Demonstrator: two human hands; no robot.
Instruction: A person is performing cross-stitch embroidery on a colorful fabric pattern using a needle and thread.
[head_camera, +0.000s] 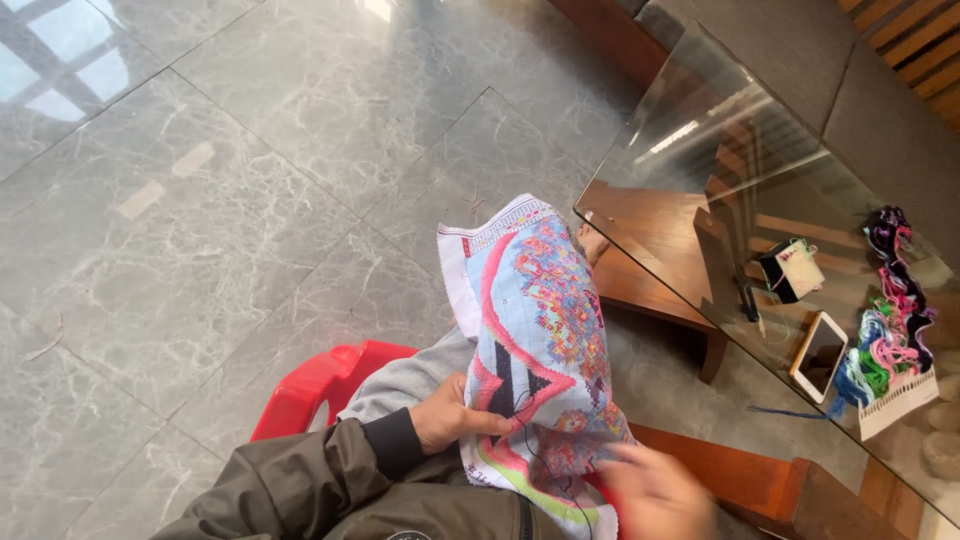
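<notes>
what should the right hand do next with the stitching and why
Probably draw the dark thread through and taut: the left hand pins the cross-stitch cloth over the knee, and the blurred right hand sits at its lower edge.

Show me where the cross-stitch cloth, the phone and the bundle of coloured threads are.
cross-stitch cloth (545, 330), head view, on the pink and blue stitched middle.
phone (820, 355), head view, on its dark screen.
bundle of coloured threads (890, 340), head view, on the pink and green skeins.

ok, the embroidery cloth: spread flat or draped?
Draped. The cross-stitch cloth hangs curved over the person's lap, top edge curling down, left hand pinching its side, right hand blurred at its lower edge.
</notes>
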